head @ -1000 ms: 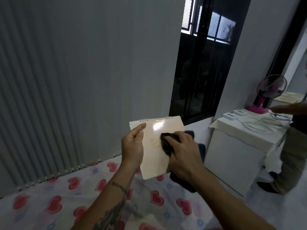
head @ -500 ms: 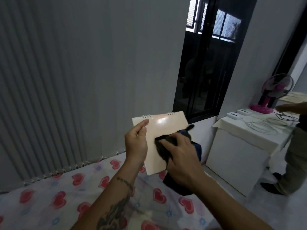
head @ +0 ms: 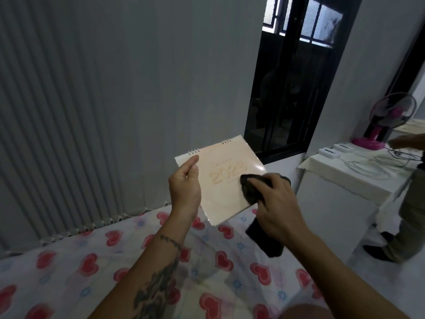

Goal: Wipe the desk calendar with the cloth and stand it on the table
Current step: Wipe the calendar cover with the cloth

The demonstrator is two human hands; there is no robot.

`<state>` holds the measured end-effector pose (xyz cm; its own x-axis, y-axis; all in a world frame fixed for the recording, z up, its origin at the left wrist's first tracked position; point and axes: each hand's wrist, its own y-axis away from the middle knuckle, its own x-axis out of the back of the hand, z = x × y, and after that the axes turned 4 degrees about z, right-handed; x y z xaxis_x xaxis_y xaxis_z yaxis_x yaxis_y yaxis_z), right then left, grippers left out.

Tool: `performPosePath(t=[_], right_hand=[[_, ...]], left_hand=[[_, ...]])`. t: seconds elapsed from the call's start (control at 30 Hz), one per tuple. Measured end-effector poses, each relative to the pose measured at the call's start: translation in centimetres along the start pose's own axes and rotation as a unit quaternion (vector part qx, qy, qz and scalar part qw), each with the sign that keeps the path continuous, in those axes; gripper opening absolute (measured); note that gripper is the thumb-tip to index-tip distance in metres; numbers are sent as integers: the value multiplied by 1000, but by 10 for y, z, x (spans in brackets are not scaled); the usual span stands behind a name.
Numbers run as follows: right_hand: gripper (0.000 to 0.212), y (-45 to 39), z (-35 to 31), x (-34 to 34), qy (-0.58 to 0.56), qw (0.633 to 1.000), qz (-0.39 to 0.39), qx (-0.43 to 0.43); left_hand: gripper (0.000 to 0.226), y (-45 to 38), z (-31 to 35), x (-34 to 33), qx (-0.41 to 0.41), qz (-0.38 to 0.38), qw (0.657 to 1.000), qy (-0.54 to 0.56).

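A pale cream desk calendar (head: 222, 180) with wire binding along its top edge is held up in the air, its cover facing me and reading 2023. My left hand (head: 185, 187) grips its left edge, thumb on the front. My right hand (head: 274, 203) presses a dark cloth (head: 249, 187) against the lower right of the cover; the rest of the cloth hangs down below my palm. A white table (head: 340, 180) stands to the right.
Below me lies a bed sheet (head: 96, 268) printed with red hearts. On the white table are a pink fan (head: 388, 120), white boxes (head: 330, 153) and coiled cables. Another person (head: 411, 208) stands at the far right. A dark window (head: 289, 88) is behind the calendar.
My right hand has slid the cloth from the middle of the cover to its lower right, uncovering the printed 2023. The calendar has tilted a little.
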<state>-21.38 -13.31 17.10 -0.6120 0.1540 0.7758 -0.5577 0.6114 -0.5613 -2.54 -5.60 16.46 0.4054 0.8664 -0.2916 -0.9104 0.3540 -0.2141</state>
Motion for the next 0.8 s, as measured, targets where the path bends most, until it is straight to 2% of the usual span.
performPosePath(t=[0.17, 0.27, 0.4, 0.47, 0.6, 0.8], right_hand=[[43, -30, -25, 27, -42, 997, 71, -9], [46, -41, -43, 36, -69, 990, 122, -15], [45, -18, -61, 5, -82, 992, 45, 85], [46, -1, -53, -10, -104, 989, 25, 104], [66, 18, -35, -26, -48, 985, 17, 165], [55, 8, -44, -25, 38, 984, 31, 169]], left_hand=[[30, 12, 3, -13, -55, -20, 998, -39], [31, 15, 9, -17, -63, -21, 998, -17], [32, 8, 22, -20, -63, -24, 997, 41], [32, 8, 23, -17, -65, -35, 996, 42], [36, 11, 18, -9, -32, -40, 997, 51], [37, 13, 20, -6, 13, -43, 997, 69]])
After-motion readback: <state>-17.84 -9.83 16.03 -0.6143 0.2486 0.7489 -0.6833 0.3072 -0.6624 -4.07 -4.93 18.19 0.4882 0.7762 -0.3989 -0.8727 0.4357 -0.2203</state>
